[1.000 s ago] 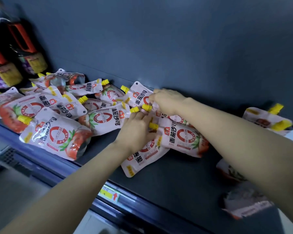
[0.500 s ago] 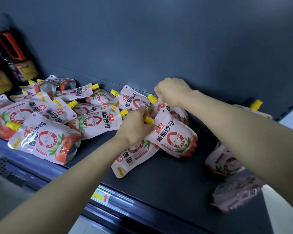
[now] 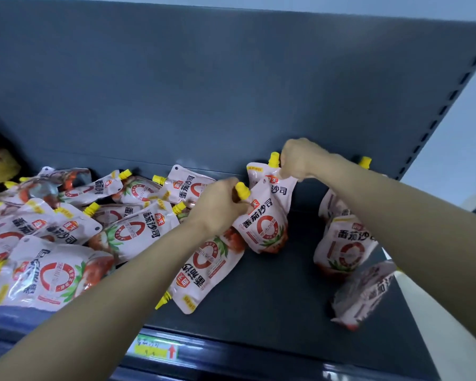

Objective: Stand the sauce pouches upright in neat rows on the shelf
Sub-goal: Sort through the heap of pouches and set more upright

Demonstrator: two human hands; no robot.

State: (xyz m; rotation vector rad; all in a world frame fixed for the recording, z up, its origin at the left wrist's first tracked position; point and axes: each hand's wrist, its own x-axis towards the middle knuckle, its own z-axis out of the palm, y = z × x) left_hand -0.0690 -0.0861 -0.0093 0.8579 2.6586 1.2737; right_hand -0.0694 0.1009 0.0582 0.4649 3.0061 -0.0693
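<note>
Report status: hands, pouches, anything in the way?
Left hand pinching front pouch upright. Right hand gripping rear pouch. Flat pouch beside them.

Dim, bluish light falls from above and the right, where the pale wall (image 3: 456, 149) glows. The shelf (image 3: 272, 292) lies in shadow. Glare streaks the left pouches (image 3: 52, 273). Edges bow; the lower-right pouch (image 3: 366, 292) smears with blur.

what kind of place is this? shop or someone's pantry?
Most likely a shop aisle. The grey metal shelf carries a price tag on its front rail, its slotted upright looks like retail racking, and many identical sauce pouches are piled on it.
</note>
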